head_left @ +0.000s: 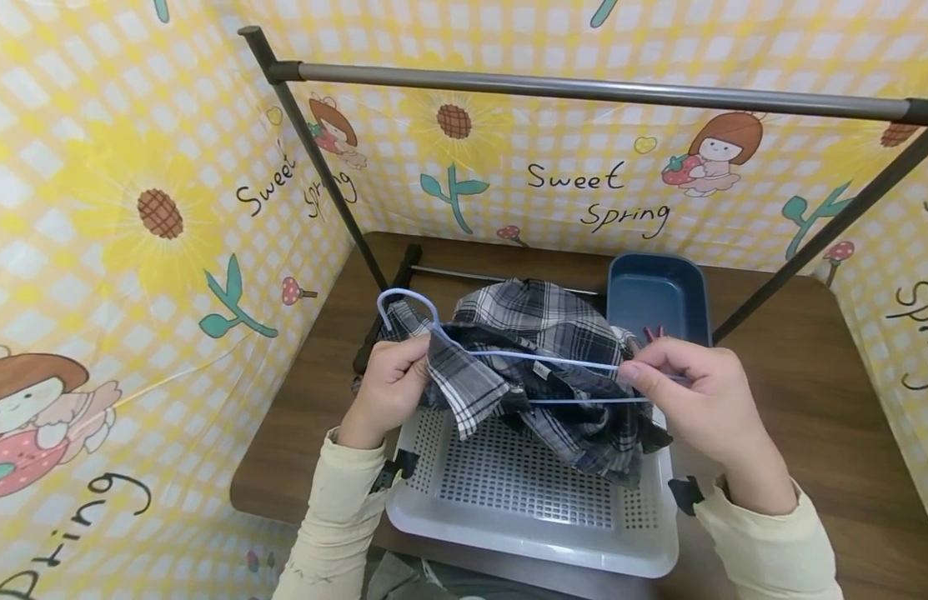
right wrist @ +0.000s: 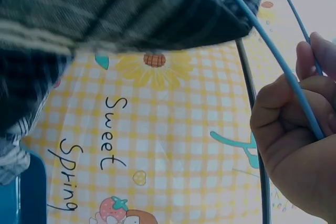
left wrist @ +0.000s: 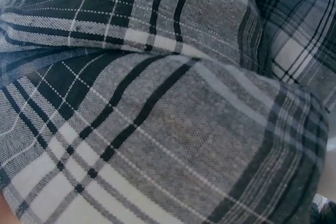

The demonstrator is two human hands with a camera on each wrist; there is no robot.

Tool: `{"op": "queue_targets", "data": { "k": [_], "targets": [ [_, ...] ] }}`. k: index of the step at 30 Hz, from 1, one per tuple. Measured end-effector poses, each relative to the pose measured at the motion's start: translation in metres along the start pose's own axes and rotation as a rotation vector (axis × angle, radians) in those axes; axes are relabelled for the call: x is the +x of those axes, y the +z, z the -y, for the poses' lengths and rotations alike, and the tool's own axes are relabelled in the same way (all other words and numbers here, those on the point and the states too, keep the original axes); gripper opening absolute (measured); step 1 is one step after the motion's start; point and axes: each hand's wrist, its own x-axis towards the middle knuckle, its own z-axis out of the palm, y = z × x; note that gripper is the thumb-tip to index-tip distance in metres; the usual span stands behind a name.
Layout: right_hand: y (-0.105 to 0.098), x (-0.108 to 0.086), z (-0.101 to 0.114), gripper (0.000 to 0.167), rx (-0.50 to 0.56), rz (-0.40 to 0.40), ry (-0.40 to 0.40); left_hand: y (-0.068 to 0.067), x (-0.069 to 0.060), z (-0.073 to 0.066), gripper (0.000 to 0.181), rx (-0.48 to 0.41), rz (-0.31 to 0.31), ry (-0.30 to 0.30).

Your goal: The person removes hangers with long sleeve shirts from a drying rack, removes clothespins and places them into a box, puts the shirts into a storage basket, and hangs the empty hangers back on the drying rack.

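A grey, black and white plaid shirt (head_left: 539, 308) hangs bunched between the hands, with a white tag visible inside; its cloth fills the left wrist view (left wrist: 199, 124). Through it runs a light blue clothes hanger (head_left: 405, 292), its hook sticking out at the left. My left hand (head_left: 388, 383) grips the shirt near the base of the hook. At the other side, my right hand (head_left: 704, 400) pinches the end of the hanger between thumb and fingers. In the right wrist view, two blue bars of the hanger (right wrist: 264, 35) reach that hand. Folds of cloth hide the hanger's middle.
Below the shirt stands a white perforated basket (head_left: 534, 542). A dark blue bin (head_left: 659, 287), with small red clips at its front, sits behind on the brown table (head_left: 809, 400). A rack with a metal rail (head_left: 584, 88) spans the back.
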Motion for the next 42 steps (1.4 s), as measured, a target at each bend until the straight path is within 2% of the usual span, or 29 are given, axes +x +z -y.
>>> {"op": "queue_targets", "data": {
  "k": [5,11,14,23,26,32,35,38,42],
  "targets": [
    [-0.005,-0.003,-0.007,0.017,0.017,-0.051,-0.056,0.002,-0.001,0.002,0.038,0.059,0.002,0.033],
    [-0.013,-0.004,-0.007,0.016,0.002,-0.076,-0.071,0.004,0.002,0.003,0.037,0.082,-0.010,0.083],
    [-0.015,-0.007,-0.008,0.018,0.005,-0.095,-0.061,0.004,0.002,0.003,0.038,0.090,-0.010,0.095],
    [-0.030,-0.025,-0.013,0.021,-0.016,-0.152,-0.001,0.007,-0.004,0.005,0.041,0.122,0.022,0.079],
    [-0.035,-0.029,-0.014,0.023,0.033,-0.169,-0.007,0.007,-0.006,0.005,0.041,0.130,0.020,0.085],
    [-0.043,-0.036,-0.019,0.018,0.232,-0.211,-0.025,0.005,-0.009,0.007,0.041,0.145,0.025,0.082],
    [-0.047,-0.040,-0.019,0.017,0.270,-0.233,-0.017,0.004,-0.010,0.008,0.041,0.166,0.027,0.080],
    [-0.051,-0.043,-0.020,0.017,0.254,-0.258,-0.014,0.002,-0.011,0.009,0.041,0.180,0.028,0.075],
    [-0.054,-0.046,-0.023,0.015,0.337,-0.279,-0.035,-0.002,-0.014,0.011,0.042,0.169,0.006,0.053]
  ]
}}
